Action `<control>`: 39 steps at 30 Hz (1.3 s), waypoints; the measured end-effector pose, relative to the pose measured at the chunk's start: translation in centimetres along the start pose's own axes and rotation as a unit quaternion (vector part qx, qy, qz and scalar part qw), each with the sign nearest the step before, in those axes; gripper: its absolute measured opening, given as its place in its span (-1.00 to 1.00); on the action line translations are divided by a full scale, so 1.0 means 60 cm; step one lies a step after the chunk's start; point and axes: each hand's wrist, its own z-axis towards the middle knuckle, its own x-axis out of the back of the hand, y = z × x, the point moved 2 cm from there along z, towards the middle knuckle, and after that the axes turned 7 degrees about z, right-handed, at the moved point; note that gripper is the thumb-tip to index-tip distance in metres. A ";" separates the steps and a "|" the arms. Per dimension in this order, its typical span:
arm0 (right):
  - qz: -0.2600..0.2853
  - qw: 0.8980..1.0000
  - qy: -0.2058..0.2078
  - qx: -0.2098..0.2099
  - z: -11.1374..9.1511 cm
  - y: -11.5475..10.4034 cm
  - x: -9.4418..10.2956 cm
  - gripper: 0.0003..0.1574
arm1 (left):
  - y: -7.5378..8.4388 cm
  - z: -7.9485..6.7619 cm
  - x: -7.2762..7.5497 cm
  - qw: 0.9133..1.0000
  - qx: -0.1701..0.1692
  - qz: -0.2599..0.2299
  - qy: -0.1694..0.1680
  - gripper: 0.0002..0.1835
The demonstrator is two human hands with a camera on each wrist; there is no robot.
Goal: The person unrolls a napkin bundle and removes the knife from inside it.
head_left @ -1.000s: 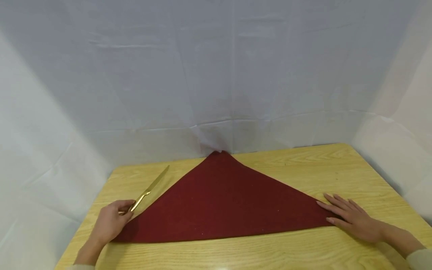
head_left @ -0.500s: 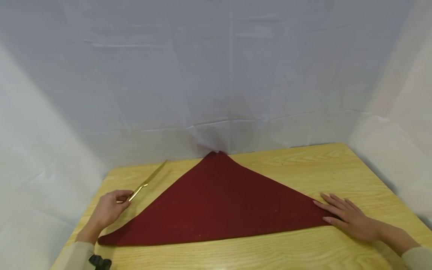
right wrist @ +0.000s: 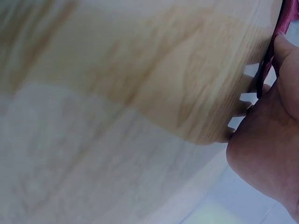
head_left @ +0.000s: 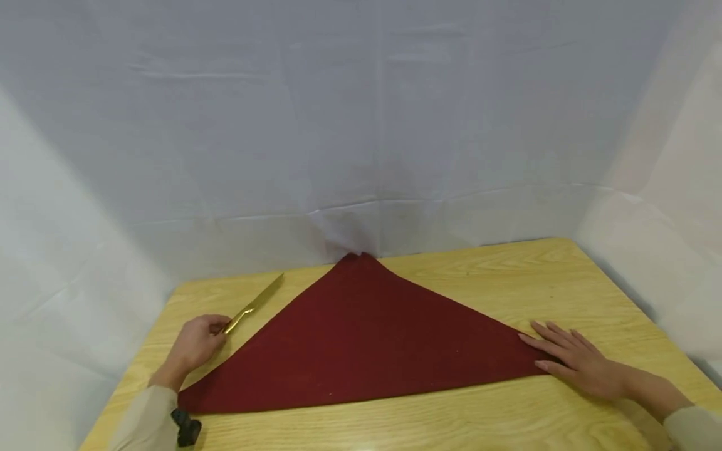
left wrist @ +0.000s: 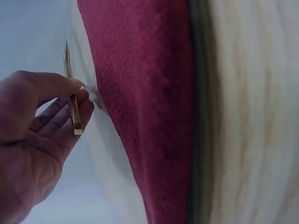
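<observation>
A dark red cloth napkin (head_left: pixel 361 344) lies as a wide triangle on the table, its point toward the back. Left of its sloping edge, my left hand (head_left: pixel 196 341) pinches a gold table knife (head_left: pixel 248 311) by its handle, blade pointing to the back right. In the left wrist view the knife's handle (left wrist: pixel 73 107) passes between thumb and fingers and its butt end sticks out below them. My right hand (head_left: pixel 581 363) rests with fingers spread on the napkin's right corner. From the right wrist, only a strip of the red cloth (right wrist: pixel 273 51) shows beside the thumb.
The wooden table (head_left: pixel 507 416) ends at the back against a pale hanging sheet (head_left: pixel 361 125), which also closes off both sides. The napkin's far point meets the sheet. A small black device (head_left: pixel 186 427) sits at the left sleeve.
My left hand has moved forward with the knife, off the napkin's left corner, so more of that corner shows. The right hand stays on the right corner. The head view has shifted slightly.
</observation>
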 end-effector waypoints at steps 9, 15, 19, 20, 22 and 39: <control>0.018 1.000 -0.001 0.000 -0.004 0.007 -0.001 -0.39 | 0.016 0.001 0.004 0.999 0.017 0.029 -0.018 -0.66; 0.018 1.000 0.000 -0.001 -0.005 0.008 -0.002 -0.39 | 0.016 0.002 0.000 0.999 0.031 0.029 -0.012 -0.65; 0.019 1.000 -0.002 -0.003 -0.005 0.008 -0.002 -0.39 | 0.016 -0.001 -0.005 0.999 0.042 0.029 0.008 -0.66; 0.020 1.000 -0.002 -0.006 -0.005 0.008 -0.002 -0.39 | 0.016 -0.001 -0.006 0.998 0.046 0.031 0.013 -0.66; 0.022 1.000 -0.002 -0.010 -0.004 0.008 -0.002 -0.39 | 0.016 -0.002 -0.007 0.998 0.050 0.036 0.020 -0.66; 0.012 1.000 0.002 -0.002 -0.004 0.006 -0.003 -0.40 | 0.010 -0.010 -0.011 0.998 0.055 0.004 0.004 -0.76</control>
